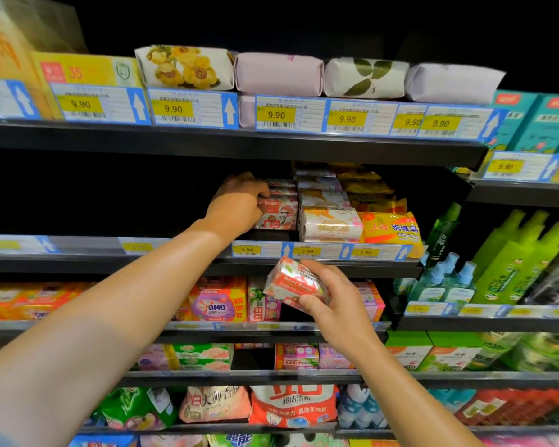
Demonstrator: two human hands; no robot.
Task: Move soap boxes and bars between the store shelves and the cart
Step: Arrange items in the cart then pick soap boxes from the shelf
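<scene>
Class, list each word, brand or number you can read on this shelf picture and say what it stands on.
"Goat Soap": soap box in the right hand.
"Soap": shelf box gripped by the left hand.
"9.90": top price tags.
"3.90", "1.50": middle price tags.
"SulfurSoap": yellow pack.
"OMO": purple pack.
Barcodes and small print: unreadable.

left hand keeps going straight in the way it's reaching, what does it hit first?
Likely nothing new: the left hand already grips the front goat soap box on the shelf. Pushed further, that box would probably meet the identical boxes stacked behind it; depth unclear.
</scene>
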